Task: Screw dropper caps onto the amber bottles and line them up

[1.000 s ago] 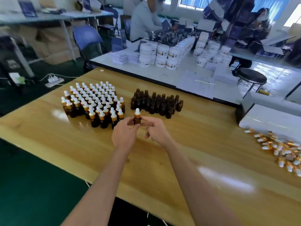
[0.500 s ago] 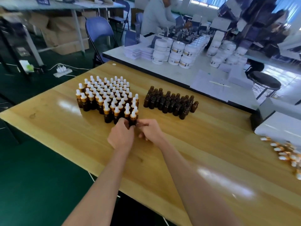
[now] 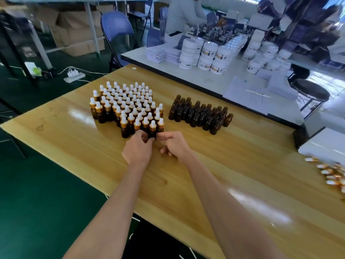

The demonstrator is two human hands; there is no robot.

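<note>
A capped amber bottle stands on the wooden table at the front right of the block of capped bottles, which have white bulbs and gold collars. My left hand pinches this bottle's base from the left. My right hand meets it from the right with thumb and forefinger, its other fingers curled. Both hands hide the bottle's lower part. To the right stands a cluster of uncapped amber bottles. Loose dropper caps lie at the table's right edge.
A white box sits at the far right of the table. Behind is a white table with stacked white jars, papers and a seated person. A blue chair and a power strip are on the left.
The capped bottle, held up in both hands a second ago, has come down onto the table at the front of the capped block. The view has shifted left.
</note>
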